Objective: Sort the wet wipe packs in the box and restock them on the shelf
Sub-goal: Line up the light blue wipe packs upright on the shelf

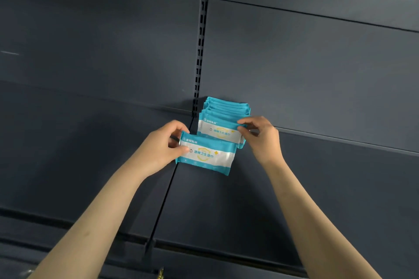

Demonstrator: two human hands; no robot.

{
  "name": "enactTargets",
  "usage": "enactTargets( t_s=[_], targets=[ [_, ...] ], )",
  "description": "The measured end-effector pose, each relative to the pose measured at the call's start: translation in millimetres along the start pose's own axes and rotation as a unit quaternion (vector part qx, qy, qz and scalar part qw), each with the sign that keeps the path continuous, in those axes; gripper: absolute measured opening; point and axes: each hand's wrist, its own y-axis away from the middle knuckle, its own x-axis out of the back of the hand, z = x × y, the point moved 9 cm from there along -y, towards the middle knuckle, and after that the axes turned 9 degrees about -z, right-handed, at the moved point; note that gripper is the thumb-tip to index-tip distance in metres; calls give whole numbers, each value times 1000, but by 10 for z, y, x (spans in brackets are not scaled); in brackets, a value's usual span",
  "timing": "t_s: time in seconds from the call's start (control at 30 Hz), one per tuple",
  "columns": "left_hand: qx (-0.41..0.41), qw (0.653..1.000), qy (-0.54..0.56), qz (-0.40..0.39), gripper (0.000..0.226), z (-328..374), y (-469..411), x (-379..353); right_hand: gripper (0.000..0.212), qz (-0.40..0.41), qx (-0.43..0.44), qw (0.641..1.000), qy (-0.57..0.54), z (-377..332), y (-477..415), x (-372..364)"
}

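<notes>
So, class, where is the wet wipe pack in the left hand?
In the head view the pack is near centre, gripped at its left end by the left hand, in front of the row of packs the right hand pinches.

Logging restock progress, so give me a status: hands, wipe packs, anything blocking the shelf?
Left hand grips one wet wipe pack by its left end. Right hand pinches front pack of the row on the shelf. No obstruction seen.

Body in view: left hand (pixel 158 147) and right hand (pixel 260 137), both bare. Left forearm (pixel 102 210) and right forearm (pixel 313 210) uncovered from wrist to lower frame edge.
</notes>
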Motion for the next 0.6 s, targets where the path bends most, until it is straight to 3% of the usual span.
enactTargets(
  t_s=[0.3, 0.47, 0.6],
  targets=[
    [-29, 997, -62, 43, 29, 93, -468, -146, 21, 70, 3, 998, -2, 30, -81, 137],
    [-44, 989, -99, 96, 29, 99, -670, -136, 16, 92, -8, 994, -59, 155, -27, 223],
    [-65, 984, -111, 121, 30, 79, -703, -149, 26, 77, -12, 996, -52, 298, 186, 200]
  ],
)
